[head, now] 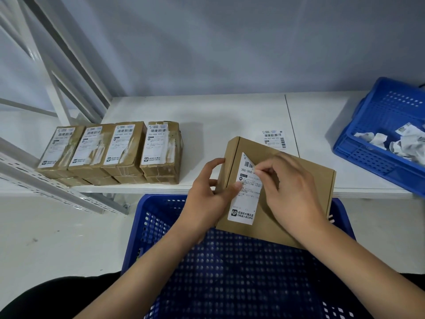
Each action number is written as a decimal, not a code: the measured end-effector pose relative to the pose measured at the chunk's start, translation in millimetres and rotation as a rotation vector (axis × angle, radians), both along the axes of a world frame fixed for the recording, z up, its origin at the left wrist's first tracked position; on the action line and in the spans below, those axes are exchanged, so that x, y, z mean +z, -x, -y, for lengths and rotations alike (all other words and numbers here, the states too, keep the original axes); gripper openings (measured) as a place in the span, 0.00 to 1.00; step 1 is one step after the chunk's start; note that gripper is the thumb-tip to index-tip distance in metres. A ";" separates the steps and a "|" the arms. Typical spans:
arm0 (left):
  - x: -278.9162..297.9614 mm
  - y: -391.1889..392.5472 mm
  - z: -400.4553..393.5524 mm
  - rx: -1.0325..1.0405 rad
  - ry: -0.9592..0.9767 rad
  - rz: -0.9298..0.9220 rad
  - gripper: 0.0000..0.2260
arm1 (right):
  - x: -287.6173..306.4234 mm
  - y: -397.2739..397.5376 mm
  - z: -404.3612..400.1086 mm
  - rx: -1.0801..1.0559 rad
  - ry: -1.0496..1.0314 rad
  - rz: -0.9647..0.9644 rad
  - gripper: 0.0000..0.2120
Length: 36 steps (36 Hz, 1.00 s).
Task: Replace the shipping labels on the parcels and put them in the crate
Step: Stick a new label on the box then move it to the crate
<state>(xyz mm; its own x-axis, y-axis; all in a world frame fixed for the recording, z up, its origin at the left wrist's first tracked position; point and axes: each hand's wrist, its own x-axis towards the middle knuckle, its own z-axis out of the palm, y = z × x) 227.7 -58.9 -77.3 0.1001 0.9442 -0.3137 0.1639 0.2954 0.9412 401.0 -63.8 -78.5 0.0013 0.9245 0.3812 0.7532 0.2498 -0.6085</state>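
Note:
I hold a brown cardboard parcel [299,180] above the blue crate [230,272] in front of me. My left hand [207,199] grips the parcel's left edge, thumb pressed on the white shipping label [246,203]. My right hand [292,189] pinches the label's upper right corner, which is folded away from the box. A loose label sheet [274,139] lies on the white shelf [218,111] behind the parcel. Several labelled parcels [110,153] stand in a row on the shelf's left side.
A second blue crate [368,143] at the right end of the shelf holds crumpled peeled labels [402,141]. White metal rack struts [57,180] run diagonally at the left. A grey wall stands behind the shelf.

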 end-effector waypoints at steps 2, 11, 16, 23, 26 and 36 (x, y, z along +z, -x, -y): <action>-0.7 0.5 -0.2 0.004 0.011 -0.004 0.23 | -1.7 1.3 -0.3 0.006 -0.010 0.009 0.03; 0.1 1.0 -1.1 -0.005 0.033 0.006 0.23 | 1.2 3.6 4.5 0.029 -0.002 0.004 0.04; -1.0 0.9 -2.0 -0.001 0.037 0.019 0.22 | -0.5 4.9 5.7 0.053 0.000 0.012 0.03; -2.1 1.0 -2.8 -0.002 0.044 0.035 0.20 | -1.8 6.6 7.3 0.062 0.022 0.018 0.03; -2.5 1.3 -3.8 -0.001 0.054 0.048 0.20 | -2.3 7.3 8.3 0.071 0.009 0.026 0.03; 0.2 8.7 -10.6 -0.059 -0.011 -0.068 0.24 | 10.0 3.4 9.3 0.088 0.174 -0.052 0.03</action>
<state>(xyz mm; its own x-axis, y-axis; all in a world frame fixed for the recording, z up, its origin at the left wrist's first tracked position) 219.0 -48.3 -77.1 0.1346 0.9408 -0.3112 0.2440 0.2729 0.9306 397.5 -73.1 -68.5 -0.0671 0.9739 0.2169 0.6992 0.2010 -0.6861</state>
